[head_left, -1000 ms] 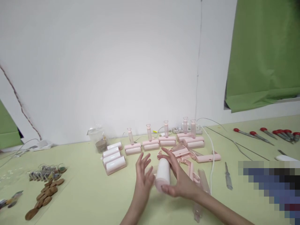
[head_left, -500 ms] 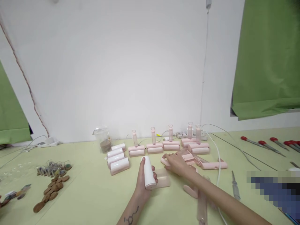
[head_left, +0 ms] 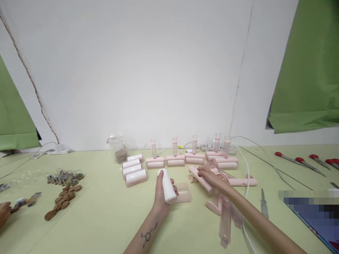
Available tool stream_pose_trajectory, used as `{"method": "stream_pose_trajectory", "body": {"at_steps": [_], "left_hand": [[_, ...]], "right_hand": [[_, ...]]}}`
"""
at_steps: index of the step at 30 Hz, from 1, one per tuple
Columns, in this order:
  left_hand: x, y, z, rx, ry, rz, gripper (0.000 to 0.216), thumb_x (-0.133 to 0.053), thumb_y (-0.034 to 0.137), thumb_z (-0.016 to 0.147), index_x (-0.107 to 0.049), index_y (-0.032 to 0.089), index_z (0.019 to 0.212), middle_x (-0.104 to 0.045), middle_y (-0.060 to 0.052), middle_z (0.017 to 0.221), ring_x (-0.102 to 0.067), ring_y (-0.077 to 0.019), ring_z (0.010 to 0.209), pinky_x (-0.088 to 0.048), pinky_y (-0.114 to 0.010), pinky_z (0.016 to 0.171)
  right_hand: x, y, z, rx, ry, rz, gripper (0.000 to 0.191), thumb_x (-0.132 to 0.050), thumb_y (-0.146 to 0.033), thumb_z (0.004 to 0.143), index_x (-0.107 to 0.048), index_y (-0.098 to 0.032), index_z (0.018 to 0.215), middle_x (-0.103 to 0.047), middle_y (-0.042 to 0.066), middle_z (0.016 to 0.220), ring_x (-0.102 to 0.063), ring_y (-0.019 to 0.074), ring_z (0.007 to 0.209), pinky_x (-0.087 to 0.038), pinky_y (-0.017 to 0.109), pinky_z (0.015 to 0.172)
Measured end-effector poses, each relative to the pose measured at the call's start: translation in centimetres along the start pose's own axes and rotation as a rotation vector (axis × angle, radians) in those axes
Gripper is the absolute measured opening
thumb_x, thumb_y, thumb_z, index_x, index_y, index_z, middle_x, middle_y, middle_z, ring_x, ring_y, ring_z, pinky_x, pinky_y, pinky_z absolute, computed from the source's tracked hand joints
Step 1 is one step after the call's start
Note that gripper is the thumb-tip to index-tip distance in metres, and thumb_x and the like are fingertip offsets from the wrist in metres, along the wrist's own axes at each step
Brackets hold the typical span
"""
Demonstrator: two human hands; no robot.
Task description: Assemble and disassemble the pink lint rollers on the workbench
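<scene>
You can pass over the near middle of the tabletop [head_left: 106, 218], left of your left hand [head_left: 164, 192]. Toward the back edge, a row of pink rollers [head_left: 175, 159] with upright handles bars you; right of middle, pale tubes [head_left: 225, 222] and a white cable [head_left: 248, 174] obstruct.

Pale-green table [head_left: 106, 218]; white rolls [head_left: 136, 177] atop

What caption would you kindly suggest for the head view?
The left hand holds a white roll; the right hand touches a pink part.
</scene>
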State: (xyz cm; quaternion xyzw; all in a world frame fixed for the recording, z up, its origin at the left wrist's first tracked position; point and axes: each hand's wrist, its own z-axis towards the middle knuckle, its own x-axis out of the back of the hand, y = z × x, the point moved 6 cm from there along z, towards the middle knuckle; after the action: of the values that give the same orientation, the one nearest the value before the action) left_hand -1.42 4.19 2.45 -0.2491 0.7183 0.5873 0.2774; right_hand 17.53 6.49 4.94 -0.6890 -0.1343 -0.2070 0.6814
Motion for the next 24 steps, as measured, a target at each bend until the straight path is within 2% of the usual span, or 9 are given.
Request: {"method": "stream_pose_trajectory", "body": {"at_steps": [2, 5, 8, 12, 18, 24], "left_hand": [[-0.1, 0.1, -0.1, -0.041, -0.007, 0.022, 0.037, -0.055, 0.053, 0.069, -0.04, 0.021, 0.08, -0.049, 0.006, 0.055, -0.046, -0.0076, 0.036, -0.04, -0.019, 0.034], [-0.1, 0.2, -0.4, -0.102, 0.016, 0.054, 0.041, -0.054, 0.056, 0.068, -0.039, 0.022, 0.083, -0.05, 0.006, 0.057, -0.05, -0.009, 0.039, -0.045, -0.023, 0.04], [-0.3, -0.2, -1.1, -0.133, 0.036, 0.071, 0.04, -0.055, 0.054, 0.069, -0.039, 0.023, 0.087, -0.055, 0.003, 0.061, -0.059, -0.014, 0.052, -0.05, -0.027, 0.052], [-1.1, -1.5, -2.1, -0.05, -0.029, 0.073, 0.04, -0.055, 0.052, 0.071, -0.042, 0.022, 0.094, -0.061, -0.002, 0.075, -0.062, -0.0176, 0.07, -0.05, -0.029, 0.064], [-1.6, -1.7, -2.8, -0.093, -0.049, 0.14, 0.036, -0.055, 0.047, 0.074, -0.049, 0.022, 0.1, -0.059, -0.003, 0.092, -0.06, -0.0167, 0.083, -0.047, -0.025, 0.074], [-2.0, -1.9, -3.1, -0.029, -0.09, 0.115, 0.039, -0.054, 0.048, 0.074, -0.047, 0.022, 0.104, -0.058, -0.004, 0.097, -0.058, -0.0186, 0.087, -0.047, -0.026, 0.073]], "right_hand": [[-0.1, -0.8, -1.1, 0.014, -0.006, 0.09, 0.025, -0.04, -0.041, 0.078, -0.052, -0.02, 0.083, -0.055, 0.002, 0.075, -0.053, 0.0201, 0.071, -0.039, 0.03, 0.061], [-2.1, -2.4, -3.0, 0.062, -0.095, 0.264, 0.031, -0.044, -0.05, 0.077, -0.05, -0.022, 0.087, -0.053, -0.001, 0.072, -0.052, 0.0149, 0.063, -0.04, 0.026, 0.057], [-4.9, -3.1, -4.9, 0.063, -0.132, 0.402, 0.03, -0.047, -0.052, 0.076, -0.049, -0.022, 0.08, -0.053, 0.0, 0.074, -0.053, 0.0162, 0.072, -0.041, 0.028, 0.067], [-7.3, -3.1, -6.5, 0.09, -0.106, 0.472, 0.029, -0.042, -0.052, 0.079, -0.043, -0.023, 0.085, -0.053, 0.001, 0.083, -0.052, 0.0191, 0.083, -0.041, 0.03, 0.074], [-7.0, -3.2, -7.3, 0.164, -0.074, 0.381, 0.027, -0.035, -0.051, 0.082, -0.041, -0.024, 0.083, -0.049, 0.0, 0.084, -0.048, 0.0196, 0.088, -0.038, 0.031, 0.077], [-6.6, -3.0, -7.2, 0.154, -0.063, 0.303, 0.027, -0.035, -0.051, 0.082, -0.043, -0.025, 0.085, -0.049, 0.0, 0.083, -0.048, 0.0197, 0.086, -0.035, 0.033, 0.08]]}}
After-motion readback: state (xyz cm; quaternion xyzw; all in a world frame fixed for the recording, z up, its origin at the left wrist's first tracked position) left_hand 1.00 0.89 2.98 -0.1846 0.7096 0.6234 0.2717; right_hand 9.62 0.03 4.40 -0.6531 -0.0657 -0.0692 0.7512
